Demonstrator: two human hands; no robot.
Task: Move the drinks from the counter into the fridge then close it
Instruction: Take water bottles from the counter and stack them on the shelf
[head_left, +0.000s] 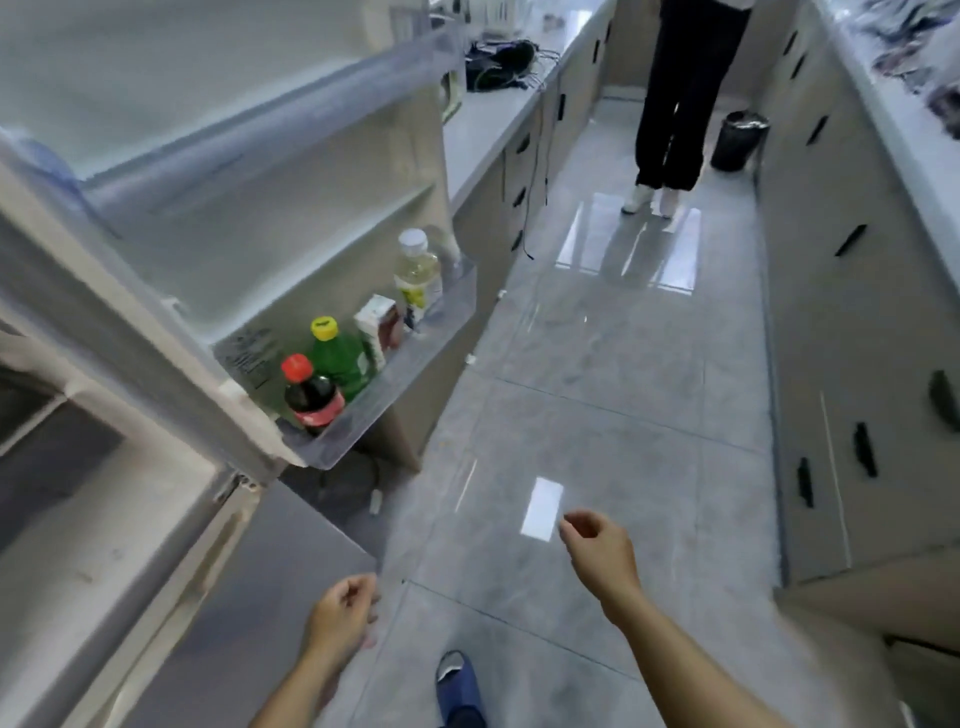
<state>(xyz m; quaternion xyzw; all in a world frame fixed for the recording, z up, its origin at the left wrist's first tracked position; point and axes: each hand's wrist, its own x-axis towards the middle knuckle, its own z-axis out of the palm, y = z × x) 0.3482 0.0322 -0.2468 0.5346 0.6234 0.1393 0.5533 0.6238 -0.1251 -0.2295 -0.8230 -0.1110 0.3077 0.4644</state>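
Note:
The fridge door (249, 218) stands open on the left. Its lowest door shelf (410, 364) holds a dark cola bottle with a red cap (311, 397), a green bottle with a yellow cap (340, 356), a small carton (379, 327) and a clear bottle of pale yellow drink (418, 273). My left hand (343, 610) hangs low near the lower fridge door's corner, fingers loosely curled, holding nothing. My right hand (597, 543) is out over the floor, fingers loosely curled and empty. Both hands are well below and apart from the shelf.
A counter (488, 119) with a black tangle of cables (501, 65) runs behind the fridge door. Cabinets (841, 312) line the right side. Another person's legs (675, 104) stand down the aisle beside a black bin (737, 140). My blue slipper (457, 686) is on the tiled floor.

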